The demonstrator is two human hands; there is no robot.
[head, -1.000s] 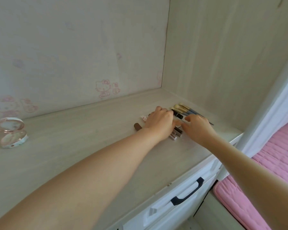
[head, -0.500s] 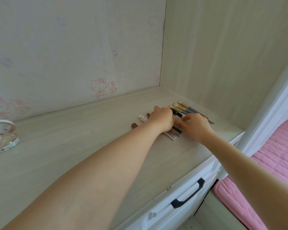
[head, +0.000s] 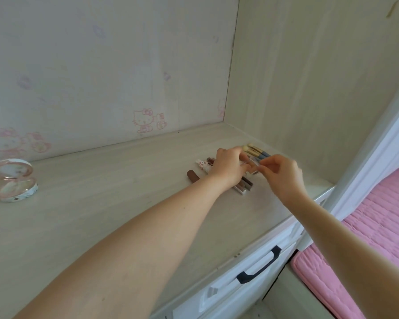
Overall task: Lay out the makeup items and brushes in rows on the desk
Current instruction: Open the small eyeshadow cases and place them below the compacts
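Several makeup tubes (head: 244,185) lie side by side on the pale wooden desk (head: 101,203) near its right end, partly under my left hand (head: 228,168). A brown tube (head: 193,175) and a white patterned one (head: 201,164) show to its left. Beyond them lie brushes (head: 257,151) with cream tips and blue handles. My right hand (head: 281,174) meets the left above the row; both pinch a small clear item (head: 255,165), blurred, lifted off the desk.
An open round compact with a mirror (head: 14,180) sits at the desk's far left. The back wall and a side panel close in the corner. Below the front edge is a white drawer with a dark handle (head: 260,265). A pink mattress (head: 366,238) lies at right.
Both hands were pressed flat on the row of tubes. Now they have risen slightly and hold a small clear item between their fingertips. The camera view shifted, bringing the compact back in.
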